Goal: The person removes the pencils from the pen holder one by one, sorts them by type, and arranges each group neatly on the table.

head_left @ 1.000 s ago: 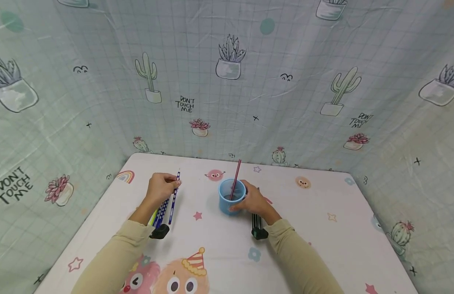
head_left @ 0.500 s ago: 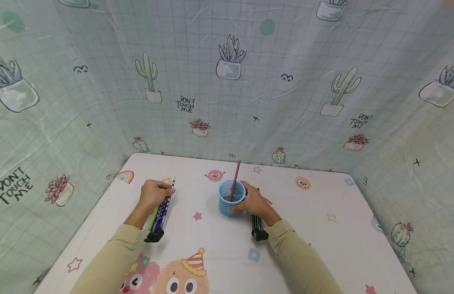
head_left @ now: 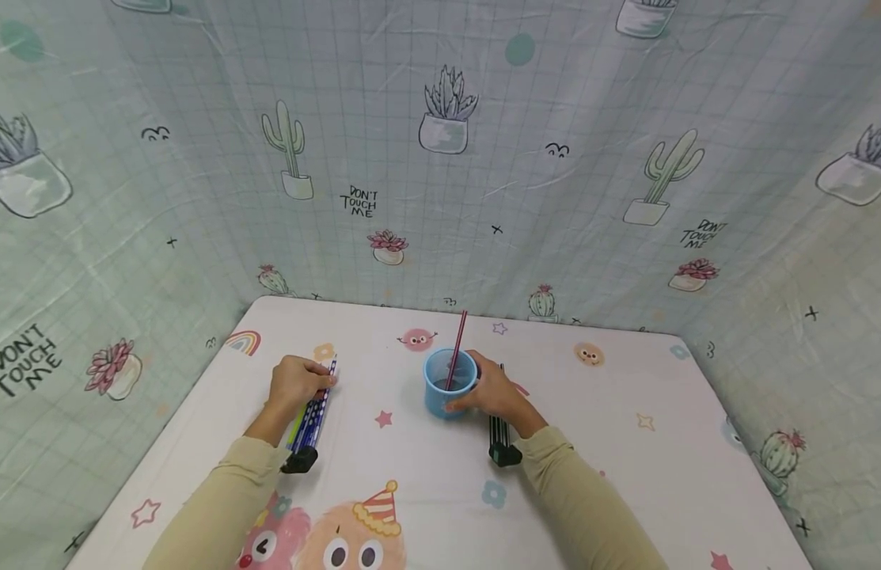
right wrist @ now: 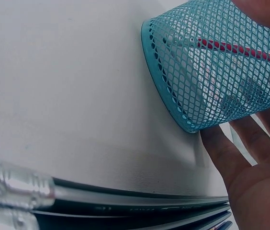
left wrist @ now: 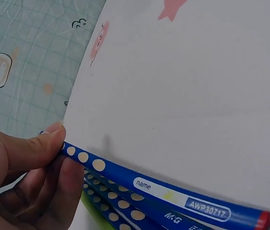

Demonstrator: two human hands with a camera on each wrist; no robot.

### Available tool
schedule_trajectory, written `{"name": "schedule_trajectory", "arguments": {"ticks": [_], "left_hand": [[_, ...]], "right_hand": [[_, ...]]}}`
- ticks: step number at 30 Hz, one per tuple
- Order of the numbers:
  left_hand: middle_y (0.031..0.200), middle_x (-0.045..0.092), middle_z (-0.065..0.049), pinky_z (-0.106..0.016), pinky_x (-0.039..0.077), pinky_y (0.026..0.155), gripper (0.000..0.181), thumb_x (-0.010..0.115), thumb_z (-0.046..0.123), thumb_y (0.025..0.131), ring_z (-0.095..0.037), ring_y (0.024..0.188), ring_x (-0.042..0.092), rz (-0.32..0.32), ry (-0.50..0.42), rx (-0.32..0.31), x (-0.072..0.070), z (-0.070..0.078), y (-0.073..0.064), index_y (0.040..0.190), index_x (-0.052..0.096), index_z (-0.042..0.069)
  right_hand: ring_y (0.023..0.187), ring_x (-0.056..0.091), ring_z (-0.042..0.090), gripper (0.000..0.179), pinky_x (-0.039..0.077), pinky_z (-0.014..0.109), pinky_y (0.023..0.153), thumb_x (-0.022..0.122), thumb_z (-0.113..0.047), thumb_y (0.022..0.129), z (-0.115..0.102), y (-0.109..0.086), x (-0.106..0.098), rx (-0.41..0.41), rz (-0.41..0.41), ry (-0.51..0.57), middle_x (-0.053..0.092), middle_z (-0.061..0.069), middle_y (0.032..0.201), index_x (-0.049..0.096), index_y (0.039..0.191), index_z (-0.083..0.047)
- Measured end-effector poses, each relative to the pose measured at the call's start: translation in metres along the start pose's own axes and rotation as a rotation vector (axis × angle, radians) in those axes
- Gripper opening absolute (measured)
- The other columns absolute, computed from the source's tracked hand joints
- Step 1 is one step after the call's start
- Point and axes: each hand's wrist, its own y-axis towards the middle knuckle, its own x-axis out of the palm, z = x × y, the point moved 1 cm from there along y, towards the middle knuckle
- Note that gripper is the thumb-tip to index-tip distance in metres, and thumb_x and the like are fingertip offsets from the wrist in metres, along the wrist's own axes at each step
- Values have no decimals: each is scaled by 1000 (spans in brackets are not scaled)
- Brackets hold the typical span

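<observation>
My left hand (head_left: 292, 381) pinches a blue dotted pencil (left wrist: 166, 187) between thumb and fingers, near its far end. Its red-capped end points toward me. Several more blue dotted pencils (head_left: 310, 419) lie right beside and below it, with a yellow-green strip (head_left: 295, 426) along their left. At the table's middle, my right hand (head_left: 497, 389) grips a light-blue mesh pen cup (head_left: 442, 404), thumb on the near side and fingers around the right. A red pencil (head_left: 457, 348) leans inside the cup. Only part of the left-hand fingers shows in the head view.
Several dark pencils with silver ends (right wrist: 140, 203) lie below my right hand. A small black block (head_left: 300, 459) sits under my left wrist, another black block (head_left: 505, 454) by the right wrist. A patterned curtain (head_left: 440, 190) closes off the white printed table (head_left: 412, 443).
My left hand has moved slightly left and toward me, bringing the pinched blue pencil alongside the other blue ones. My right hand, the cup and the red pencil have stayed put.
</observation>
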Motion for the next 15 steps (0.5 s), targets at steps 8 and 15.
{"name": "schedule_trajectory", "arguments": {"ticks": [8,15], "left_hand": [[91,77,-19,-25,58,56,23,86,12,85,-11,59,68,-13,63,-13,0,-5,2,98,79,-5],[86,76,-17,-24,52,54,24,88,15,83,-13,59,68,-6,129,-15,0,-6,-1,94,78,-4]], "right_hand": [[130,60,32,96,48,59,115,101,-14,63,0,-1,1,-3,-9,31,66,10,139,53,147,-9],[131,60,32,97,48,59,115,101,-18,64,-1,-2,0,-8,-12,22,66,9,139,52,147,-8]]}}
